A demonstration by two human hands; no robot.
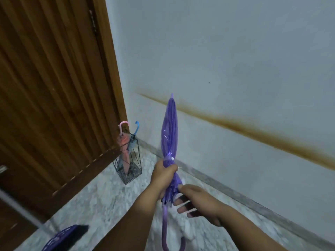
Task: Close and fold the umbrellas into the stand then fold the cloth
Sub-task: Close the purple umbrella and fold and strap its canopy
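Note:
A closed purple umbrella (169, 131) points tip-up in front of me, its strap fastened around the canopy and its hooked handle hanging at the bottom. My left hand (163, 176) grips the canopy just under the strap. Lower down, my right hand (195, 201) pinches the canopy's rim with thumb and fingers, the other fingers spread. A wire umbrella stand (128, 167) sits on the floor in the corner by the door, to the left of the umbrella. It holds a closed pink umbrella (124, 144) and a closed blue umbrella (133, 140), handles up.
A brown wooden door (50, 91) fills the left side. A pale wall (235, 60) with a brown stain runs along the right. The floor is speckled stone. A purple patterned object (61, 238) lies at the bottom left, partly cut off.

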